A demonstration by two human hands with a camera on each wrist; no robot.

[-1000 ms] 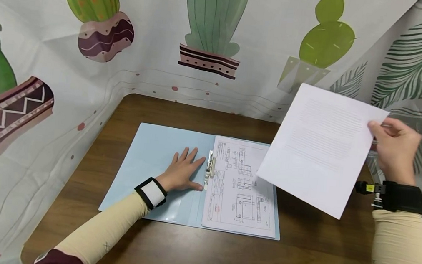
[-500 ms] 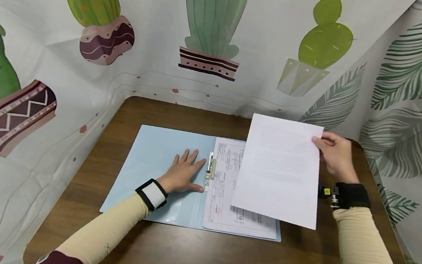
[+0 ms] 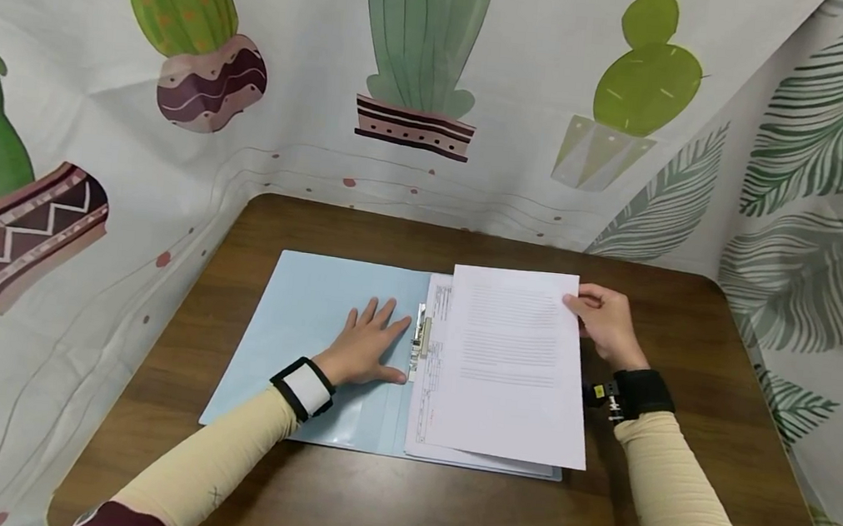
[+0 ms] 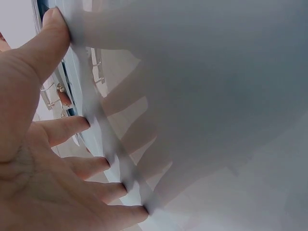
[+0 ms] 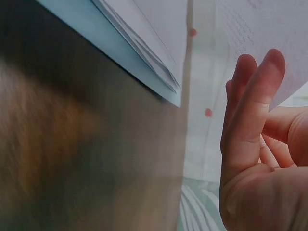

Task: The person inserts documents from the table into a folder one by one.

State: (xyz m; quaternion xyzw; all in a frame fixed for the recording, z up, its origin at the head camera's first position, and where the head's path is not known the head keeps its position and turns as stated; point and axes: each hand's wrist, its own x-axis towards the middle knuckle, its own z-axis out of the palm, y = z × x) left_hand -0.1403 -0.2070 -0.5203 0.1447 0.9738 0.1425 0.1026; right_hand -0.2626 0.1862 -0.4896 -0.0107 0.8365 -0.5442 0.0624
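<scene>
A light blue folder (image 3: 314, 287) lies spread on the table, with a metal clip (image 3: 421, 338) at its spine. Drawing sheets (image 3: 425, 397) are stacked on its right half, mostly hidden under a printed sheet of paper (image 3: 505, 421). My right hand (image 3: 608, 323) pinches that sheet near its upper right edge, thumb on top. In the right wrist view the pinched sheet (image 5: 288, 43) stands above the folder's page stack (image 5: 139, 43). My left hand (image 3: 365, 346) rests on the folder's left cover, fingers spread, thumb and index finger close to the clip; the left wrist view shows its fingertips touching the cover (image 4: 231, 120).
Brown wooden table (image 3: 385, 510) surrounds the folder on all sides. Behind it hangs a white cloth (image 3: 310, 78) printed with cacti and leaves. A dark wrist strap (image 3: 643, 393) with a small camera sits on the right arm.
My right hand has carried the printed sheet leftward and down from the right side, and it now overlaps the drawing sheets. The left hand has stayed in place on the folder.
</scene>
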